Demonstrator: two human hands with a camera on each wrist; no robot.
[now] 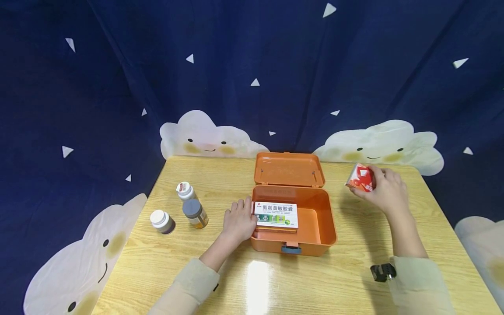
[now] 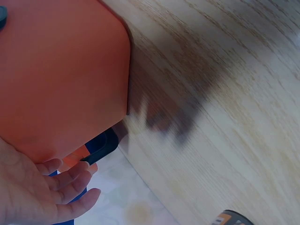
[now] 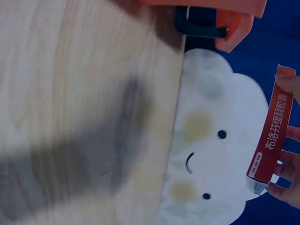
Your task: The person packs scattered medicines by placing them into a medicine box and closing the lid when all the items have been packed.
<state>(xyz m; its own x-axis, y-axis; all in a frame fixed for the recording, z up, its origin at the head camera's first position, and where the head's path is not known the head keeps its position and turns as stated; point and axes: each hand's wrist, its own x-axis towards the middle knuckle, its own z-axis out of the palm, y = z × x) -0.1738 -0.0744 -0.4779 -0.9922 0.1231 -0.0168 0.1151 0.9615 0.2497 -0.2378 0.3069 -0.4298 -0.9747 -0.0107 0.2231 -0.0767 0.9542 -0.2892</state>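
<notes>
There are three bottles point(image 1: 186, 191) point(image 1: 195, 213) point(image 1: 162, 222), one red carton point(image 1: 361, 177), one white carton point(image 1: 276, 214), one orange case point(image 1: 271, 246), two hands point(image 1: 239, 222) point(image 1: 387, 191).

Over the link I'm seeing the case point(image 1: 269, 246) as smooth, faintly glossy plastic. The red box point(image 1: 360, 177) and white box point(image 1: 275, 209) are looking like printed card. The table point(image 1: 315, 286) is showing glossy wood grain, the bottles point(image 1: 195, 213) are looking plastic, the curtain point(image 1: 236, 48) is looking like matt cloth.

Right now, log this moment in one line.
right grip: holding red box above table; left grip: at left wall of orange case; lid: open; white box: inside case; three bottles: left of case
</notes>
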